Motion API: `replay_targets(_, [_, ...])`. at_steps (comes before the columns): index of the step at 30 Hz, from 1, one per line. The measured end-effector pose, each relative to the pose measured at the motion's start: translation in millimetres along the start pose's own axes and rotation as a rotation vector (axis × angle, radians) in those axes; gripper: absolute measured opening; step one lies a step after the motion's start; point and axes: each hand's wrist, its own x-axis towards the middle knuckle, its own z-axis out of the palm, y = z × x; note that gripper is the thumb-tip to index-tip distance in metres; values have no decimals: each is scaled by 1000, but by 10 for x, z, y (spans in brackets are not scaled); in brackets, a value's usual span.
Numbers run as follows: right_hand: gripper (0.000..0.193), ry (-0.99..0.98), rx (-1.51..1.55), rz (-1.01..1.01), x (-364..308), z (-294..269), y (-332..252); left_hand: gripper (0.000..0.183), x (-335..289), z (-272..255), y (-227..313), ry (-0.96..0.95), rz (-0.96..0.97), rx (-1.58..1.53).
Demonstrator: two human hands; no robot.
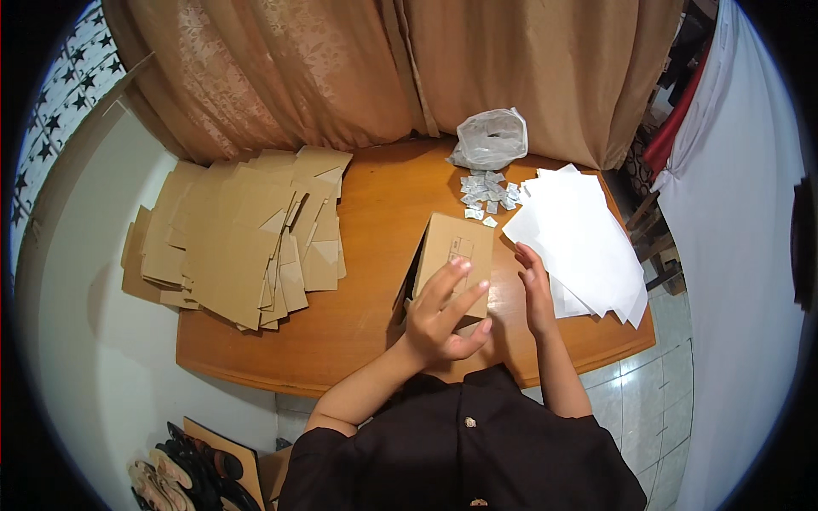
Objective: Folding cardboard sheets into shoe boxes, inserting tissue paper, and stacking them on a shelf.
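Observation:
A small brown cardboard box (464,234) sits in the middle of the wooden table, with printed marks on its upper face and a panel standing out at its left side. Over the near part of this face my left hand (439,315) is open, fingers spread. Whether its fingertips touch the cardboard I cannot tell. My right hand (535,294) is held upright to the right of the box, apart from it, open with the fingers stretched and nothing in them. Right of that hand lies a stack of white paper sheets (584,243).
Flat cardboard blanks (234,234) are piled on the left of the table (375,187). Several small white packets (487,192) lie beyond the box, below a clear plastic bag (492,138). Brown curtains (341,68) hang behind. Shoes (183,468) stand at the lower left.

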Motion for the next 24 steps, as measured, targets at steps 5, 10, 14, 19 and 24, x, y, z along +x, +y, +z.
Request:
replay_targets(5, [44, -260, -491, -456, -115, 223, -129, 36, -192, 232, -89, 173, 377, -205])
replay_targets(10, [40, -114, -412, -398, -160, 69, 16, 77, -479, 152, -319, 525, 105, 376])
replay_targets(14, [40, 11, -301, -325, -187, -188, 205, 73, -422, -175, -313, 62, -179, 342])
replay_targets(19, [40, 43, -53, -173, -223, -253, 446, 44, -581, -121, -434, -241, -291, 206])
replay_targets(24, [39, 62, -182, -166, -204, -329, 748, 17, -515, -9, -543, -184, -192, 252])
